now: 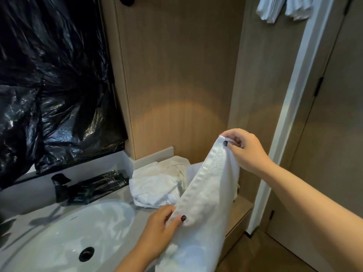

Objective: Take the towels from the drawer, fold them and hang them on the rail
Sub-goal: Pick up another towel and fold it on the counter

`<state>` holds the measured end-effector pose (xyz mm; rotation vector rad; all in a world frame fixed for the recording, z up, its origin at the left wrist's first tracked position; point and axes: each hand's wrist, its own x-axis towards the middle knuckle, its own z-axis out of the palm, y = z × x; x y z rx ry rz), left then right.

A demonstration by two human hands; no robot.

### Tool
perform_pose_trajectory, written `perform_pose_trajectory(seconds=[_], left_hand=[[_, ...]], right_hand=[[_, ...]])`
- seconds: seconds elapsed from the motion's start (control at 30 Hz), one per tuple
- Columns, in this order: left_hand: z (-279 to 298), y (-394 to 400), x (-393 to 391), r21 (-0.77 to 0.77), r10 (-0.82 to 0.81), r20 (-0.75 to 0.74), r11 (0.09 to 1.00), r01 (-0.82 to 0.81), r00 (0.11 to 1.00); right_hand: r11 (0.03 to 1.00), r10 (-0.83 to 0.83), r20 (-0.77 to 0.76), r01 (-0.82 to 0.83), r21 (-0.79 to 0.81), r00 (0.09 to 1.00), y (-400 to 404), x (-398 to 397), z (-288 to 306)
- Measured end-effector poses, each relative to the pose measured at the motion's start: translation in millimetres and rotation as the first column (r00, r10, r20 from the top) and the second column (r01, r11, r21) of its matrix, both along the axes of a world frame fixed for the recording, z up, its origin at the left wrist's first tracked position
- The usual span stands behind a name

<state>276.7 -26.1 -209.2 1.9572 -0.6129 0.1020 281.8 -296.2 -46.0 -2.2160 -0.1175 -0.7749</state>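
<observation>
A person's two hands hold a white towel [204,195] above the right end of a grey vanity counter [125,197]. The right hand [245,150], the higher and farther one, pinches the towel's upper corner between thumb and curled fingers. The left hand [163,222], nearer and lower, grips the hemmed edge, with the thumb lying on the cloth and the fingers hidden behind it. The towel runs taut and slanted between the two hands, and its remainder hangs down out of view at the near edge. Behind it, a crumpled heap of white towels [157,183] lies on the counter beside the wooden wall panel [176,75]. To the left sits a white basin [64,232] with a black tap [60,185]. Black plastic sheeting [51,85] covers the far left wall. At top right, folded white towels [275,8] hang; their support is not visible.
</observation>
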Motion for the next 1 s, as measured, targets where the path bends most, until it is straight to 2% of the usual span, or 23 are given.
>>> perform_pose_trajectory(seconds=[0.2,0.33,0.47,0.57,0.67,0.8,0.9,1.0], left_hand=[[-13.3,22.9,15.8,0.108,-0.046,-0.070,0.993,0.054,0.996],[-16.8,38.8,22.9,0.034,-0.014,-0.214,0.999,0.022,0.977],[-17.9,49.1,24.3,-0.072,0.122,-0.343,0.985,-0.155,0.931],[-9.3,52.8,28.7,-0.091,0.246,-0.252,0.957,-0.276,0.936],[6.1,56.4,30.6,-0.047,0.302,-0.112,0.950,-0.308,0.947],[28.6,60.4,33.9,0.141,0.331,0.071,0.930,-0.338,0.941],[48.6,67.8,30.2,0.253,0.290,0.093,0.918,-0.305,0.952],[62.6,72.7,26.5,0.438,0.262,0.177,0.842,-0.314,0.949]], right_hand=[[0.993,-0.120,-0.078,0.120,0.000,0.990,-29.5,2.9,-22.0],[0.982,-0.180,-0.080,0.184,0.044,0.980,-46.9,1.1,-31.6],[0.978,-0.187,-0.121,0.196,0.067,0.975,-60.4,-0.6,-47.0],[0.983,-0.160,-0.208,0.174,0.050,0.965,-67.8,0.6,-61.2],[0.987,-0.161,-0.292,0.156,-0.038,0.943,-75.3,7.1,-73.7],[0.993,-0.121,-0.257,0.121,-0.015,0.959,-80.8,12.9,-84.9],[0.991,-0.112,-0.246,0.128,0.050,0.963,-82.3,17.0,-93.4],[0.990,-0.089,-0.281,0.116,0.081,0.955,-80.4,23.7,-103.6]])
